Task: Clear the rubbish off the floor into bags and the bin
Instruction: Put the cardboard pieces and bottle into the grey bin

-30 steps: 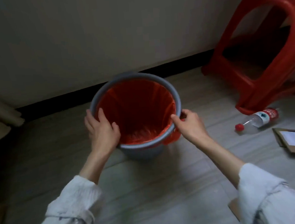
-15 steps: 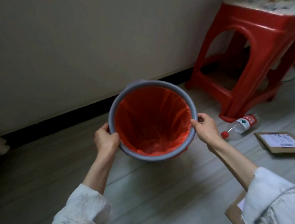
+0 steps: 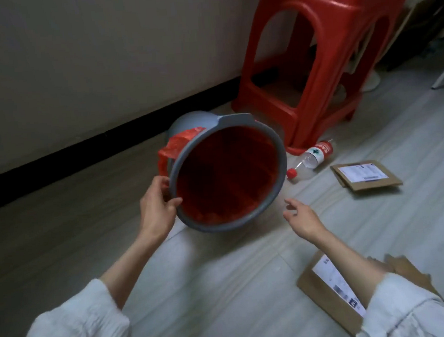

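Gripping the rim of the grey bin (image 3: 280,147), the left hand (image 3: 156,209) tilts its red-lined mouth toward the camera above the floor (image 3: 225,287). The right hand (image 3: 303,219) hangs free beside it, fingers loose, holding nothing. A bottle (image 3: 311,158) and a cardboard packet (image 3: 366,175) lie right of the bin, near a red stool (image 3: 319,41).

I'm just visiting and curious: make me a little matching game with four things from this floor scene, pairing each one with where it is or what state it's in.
Things:
1. grey plastic bin with red liner
2. clear plastic bottle with red cap
3. tall red plastic stool
4. right hand

States:
A. lying on its side on the floor
B. open, holding nothing
C. tilted, gripped at the rim by the left hand
D. standing upright near the wall

Pairs: 1-C, 2-A, 3-D, 4-B
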Tool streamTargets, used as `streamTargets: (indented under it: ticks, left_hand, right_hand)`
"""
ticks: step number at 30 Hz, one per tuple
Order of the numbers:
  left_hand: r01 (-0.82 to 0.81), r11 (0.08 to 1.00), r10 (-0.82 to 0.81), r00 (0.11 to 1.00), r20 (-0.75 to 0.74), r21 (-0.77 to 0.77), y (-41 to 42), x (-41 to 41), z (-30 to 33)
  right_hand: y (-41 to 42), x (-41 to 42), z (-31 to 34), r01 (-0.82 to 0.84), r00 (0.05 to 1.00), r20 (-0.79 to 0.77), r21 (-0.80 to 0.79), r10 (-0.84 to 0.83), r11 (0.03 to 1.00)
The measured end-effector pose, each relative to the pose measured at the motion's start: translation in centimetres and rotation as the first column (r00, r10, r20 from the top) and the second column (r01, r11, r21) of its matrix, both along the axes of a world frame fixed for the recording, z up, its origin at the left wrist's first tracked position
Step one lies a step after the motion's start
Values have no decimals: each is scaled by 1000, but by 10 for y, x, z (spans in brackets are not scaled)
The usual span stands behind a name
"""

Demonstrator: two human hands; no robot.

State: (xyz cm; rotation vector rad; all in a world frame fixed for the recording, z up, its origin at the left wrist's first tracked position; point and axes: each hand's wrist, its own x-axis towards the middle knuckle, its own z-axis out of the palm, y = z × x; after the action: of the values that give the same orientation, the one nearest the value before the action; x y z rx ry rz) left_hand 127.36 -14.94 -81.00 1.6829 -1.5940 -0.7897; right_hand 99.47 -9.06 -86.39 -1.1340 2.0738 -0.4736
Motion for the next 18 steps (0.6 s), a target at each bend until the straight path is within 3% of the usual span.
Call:
streamTargets:
  ticks: [4,9,14,18]
  left_hand:
    - [137,987,-120,977,176,-89,22,-16,-17]
    - [194,973,-160,957,241,-125,26,-31,-17]
    - [98,992,-91,992,82,-81,24,-38,-16]
    - [31,999,-30,999,30,-36,22,-43,-16]
  right_hand:
    - [61,-38,-29,-140,963,-169,349,209,927]
    - [97,-69,-66,-61,900,-346,505,267,861]
    - [97,-88,-87,48,880,-404,598,249,800]
    - [84,-86,-89,11,879,-385,606,281,796]
